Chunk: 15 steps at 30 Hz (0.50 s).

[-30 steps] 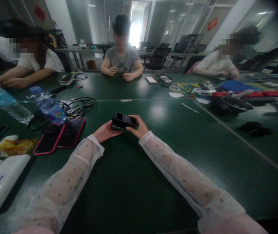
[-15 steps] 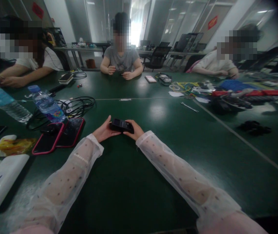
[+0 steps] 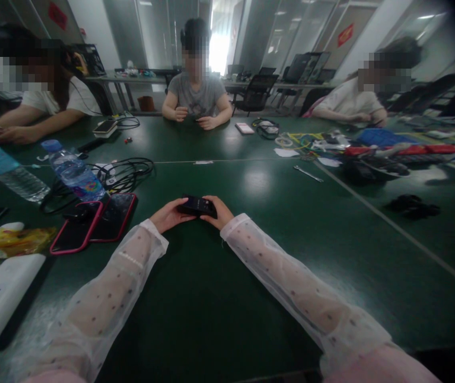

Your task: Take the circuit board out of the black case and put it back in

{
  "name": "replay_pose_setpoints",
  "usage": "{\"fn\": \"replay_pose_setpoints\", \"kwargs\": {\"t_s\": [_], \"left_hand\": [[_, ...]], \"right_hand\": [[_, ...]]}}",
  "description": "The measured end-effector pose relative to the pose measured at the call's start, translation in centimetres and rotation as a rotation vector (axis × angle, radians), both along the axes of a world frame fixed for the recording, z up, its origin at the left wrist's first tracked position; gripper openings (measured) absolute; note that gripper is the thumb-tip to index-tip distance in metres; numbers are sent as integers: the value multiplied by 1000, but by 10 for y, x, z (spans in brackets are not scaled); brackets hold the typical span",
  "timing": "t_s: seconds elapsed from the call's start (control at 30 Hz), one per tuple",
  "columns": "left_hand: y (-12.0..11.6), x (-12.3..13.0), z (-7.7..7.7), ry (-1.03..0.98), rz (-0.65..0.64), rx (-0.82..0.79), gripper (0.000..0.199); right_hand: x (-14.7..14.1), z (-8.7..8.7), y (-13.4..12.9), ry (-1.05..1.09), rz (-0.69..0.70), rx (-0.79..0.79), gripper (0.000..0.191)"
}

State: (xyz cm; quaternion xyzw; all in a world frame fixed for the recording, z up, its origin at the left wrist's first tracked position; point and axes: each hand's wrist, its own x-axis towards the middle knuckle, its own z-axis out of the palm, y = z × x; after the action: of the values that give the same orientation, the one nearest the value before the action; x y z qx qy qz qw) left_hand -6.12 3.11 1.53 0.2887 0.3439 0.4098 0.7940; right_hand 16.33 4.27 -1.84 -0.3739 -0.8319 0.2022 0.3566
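A small black device [image 3: 197, 206] is held between my two hands, low over the green table [image 3: 227, 298]. My left hand [image 3: 170, 214] grips its left end, with the thumb along the upper edge. The right end is between the thumb and fingers of my right hand [image 3: 220, 211]. Small light markings show on the device's face, too small to read. Left of my left hand lie two phones with red-pink edges, one [image 3: 77, 227] partly over the other [image 3: 116, 217].
Two water bottles [image 3: 73, 171] [image 3: 9, 173], coiled black cables [image 3: 131, 173], a yellow packet [image 3: 23, 240] and a white case [image 3: 1, 300] are at left. At right lie a wrench [image 3: 308, 174], a black item [image 3: 413, 206] and piled tools [image 3: 382, 154]. Three people sit across the table.
My left thumb, raised before, now lies down on the device. The device's face has turned a little, and its markings look different.
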Motion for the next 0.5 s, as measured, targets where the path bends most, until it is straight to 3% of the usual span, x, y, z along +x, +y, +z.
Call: {"fn": "replay_pose_setpoints", "kwargs": {"t_s": [0.5], "left_hand": [[-6,3,7,22,0,-5,35]], "right_hand": [[1,-2,0,-3,-44,31,61]]}}
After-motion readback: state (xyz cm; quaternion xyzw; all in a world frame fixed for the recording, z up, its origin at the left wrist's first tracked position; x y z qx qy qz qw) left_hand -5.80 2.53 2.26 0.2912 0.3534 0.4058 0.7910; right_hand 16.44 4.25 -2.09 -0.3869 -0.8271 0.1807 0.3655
